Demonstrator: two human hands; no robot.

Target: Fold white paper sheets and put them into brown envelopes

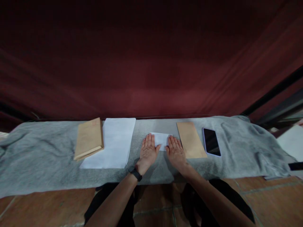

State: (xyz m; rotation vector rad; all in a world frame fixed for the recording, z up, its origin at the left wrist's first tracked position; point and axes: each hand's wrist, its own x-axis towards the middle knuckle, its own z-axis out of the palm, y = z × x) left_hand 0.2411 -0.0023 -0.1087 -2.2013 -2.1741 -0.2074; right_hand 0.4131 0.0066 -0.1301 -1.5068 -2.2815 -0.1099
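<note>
A small white folded sheet of paper lies on the grey cloth between my hands. My left hand rests flat on its left end, fingers stretched forward and thumb pointing inward. On the right end, my right hand is laid flat too, fingers straight. Parts of the paper are hidden under both palms. Just right of my right hand is a flat brown envelope. To the left of my left hand lies a stack of white paper sheets.
A thick bundle of brown envelopes overlaps the stack's left side. A phone in a lilac case lies at the right. Grey cloth covers the long, narrow surface. Behind it stands a dark red fabric backdrop; a tiled floor lies in front.
</note>
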